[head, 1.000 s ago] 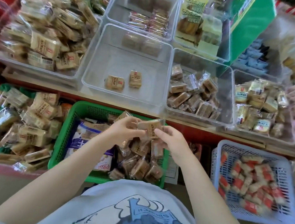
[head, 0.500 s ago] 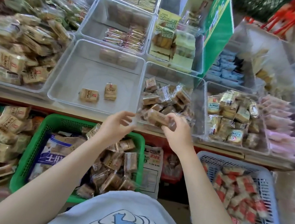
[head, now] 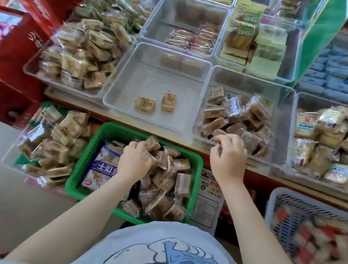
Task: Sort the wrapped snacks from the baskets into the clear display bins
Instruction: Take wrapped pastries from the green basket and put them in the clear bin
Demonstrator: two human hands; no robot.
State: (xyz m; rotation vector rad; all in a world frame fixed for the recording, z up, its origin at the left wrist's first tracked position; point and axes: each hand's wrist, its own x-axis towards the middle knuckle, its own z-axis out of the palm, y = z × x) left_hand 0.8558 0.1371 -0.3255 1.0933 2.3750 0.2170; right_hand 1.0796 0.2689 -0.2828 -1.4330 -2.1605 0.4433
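My left hand (head: 135, 160) is down in the green basket (head: 90, 165), fingers curled round a brown wrapped snack (head: 153, 144) on top of the pile. My right hand (head: 229, 158) hovers with curled fingers at the near wall of the clear bin (head: 283, 127) that holds several brown snacks. One brown snack (head: 220, 134) lies right at its fingertips; whether the fingers still hold it is hidden. The middle clear bin (head: 131, 78) holds two tan snacks (head: 145, 104).
A full clear bin (head: 31, 70) of tan snacks stands at left, another (head: 291, 168) at right. A clear tub (head: 9, 160) of snacks sits left of the green basket, and a pale blue basket (head: 278, 201) with red-and-white snacks at right. Red boxes (head: 14, 46) stand far left.
My right hand carried a brown snack from the green basket to the brown-snack bin and has dropped to its near wall. My left hand let go of that snack and went back into the basket.
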